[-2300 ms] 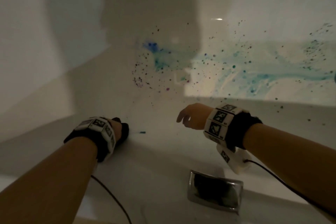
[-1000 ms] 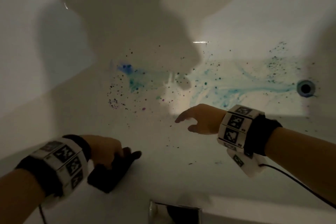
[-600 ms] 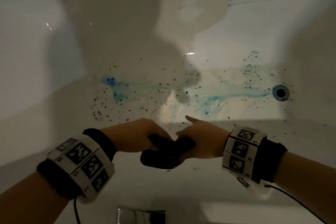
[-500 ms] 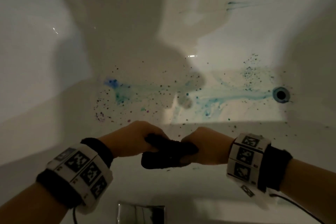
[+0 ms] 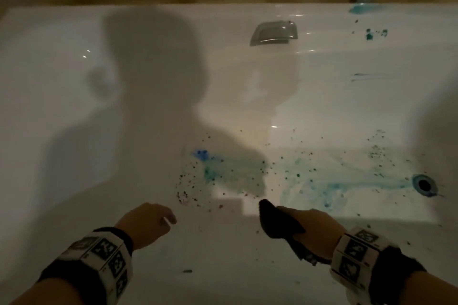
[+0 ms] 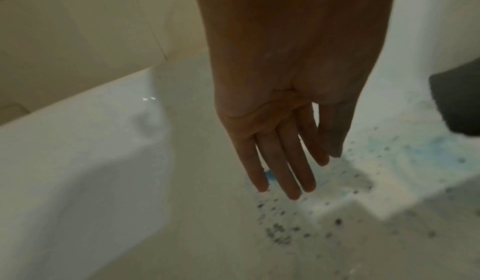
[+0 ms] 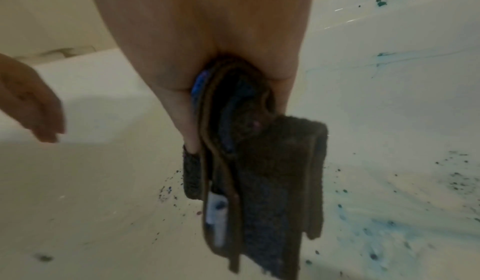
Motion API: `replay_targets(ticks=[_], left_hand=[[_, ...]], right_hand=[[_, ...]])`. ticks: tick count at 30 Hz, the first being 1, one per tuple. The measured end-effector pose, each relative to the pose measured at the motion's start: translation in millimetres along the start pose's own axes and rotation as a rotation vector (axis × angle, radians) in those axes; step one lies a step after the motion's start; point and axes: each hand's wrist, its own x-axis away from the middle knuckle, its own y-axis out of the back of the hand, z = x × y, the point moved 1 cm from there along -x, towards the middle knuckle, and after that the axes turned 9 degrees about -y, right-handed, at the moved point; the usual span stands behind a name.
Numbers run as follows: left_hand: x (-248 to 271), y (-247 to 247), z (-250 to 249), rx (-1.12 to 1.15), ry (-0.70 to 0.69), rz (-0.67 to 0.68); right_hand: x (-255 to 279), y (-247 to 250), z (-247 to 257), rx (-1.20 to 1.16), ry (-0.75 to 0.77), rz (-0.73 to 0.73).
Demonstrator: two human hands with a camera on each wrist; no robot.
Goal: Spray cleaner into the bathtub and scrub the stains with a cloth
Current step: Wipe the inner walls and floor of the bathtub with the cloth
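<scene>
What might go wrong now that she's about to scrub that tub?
The cloth hangs folded and loose from the right hand, so it might slip or bunch while scrubbing. The blue stains run toward the drain; wiping could smear them wider. The left hand braces nothing.

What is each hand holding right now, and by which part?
Right hand grips the dark folded terry cloth by its upper end; left hand holds nothing.

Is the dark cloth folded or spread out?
Folded: the cloth hangs in stacked layers from the right hand, edges doubled over.
</scene>
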Motion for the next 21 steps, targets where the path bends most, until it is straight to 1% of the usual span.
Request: replay_targets(ticks=[2,4,7,10,13,15,17,19,21], left_hand=[[6.9,9.6,50.2,-0.051,0.062,0.012],[10.1,21.5,93.7,-0.08,0.103,-0.022],[5.1,37.9,137.9,-0.132,0.141,-0.062],[-15.3,47.5,159.7,-0.219,0.175,-0.068],[-49.9,57.8,169.0,-0.344,0.17,-0.044],[-84.0,66.4,175.7,-0.445,0.128,-0.078],[-120.2,71.5,184.1,-0.516,0.115,-0.106],[-149.9,68.6,194.0,-0.557,0.131,-0.069],[-175.2,61.8,207.8,-0.602,0.164,-0.033]], right_hand=[[-10.4,1.9,27.6,0.037,-0.123,-0.027],[-23.4,7.0,50.9,0.049,-0.207,-0.01],[-54.1,15.9,69.1,0.147,-0.246,-0.01],[-84.2,26.1,90.5,0.161,-0.28,0.039],[-113.5,40.2,107.7,0.197,-0.247,0.037],[-138.4,50.1,114.6,0.187,-0.225,0.009],[-165.6,58.6,121.0,0.147,-0.214,-0.014],[-194.1,66.0,130.5,0.153,-0.206,-0.023],[-226.8,74.8,140.1,0.106,-0.207,-0.089]])
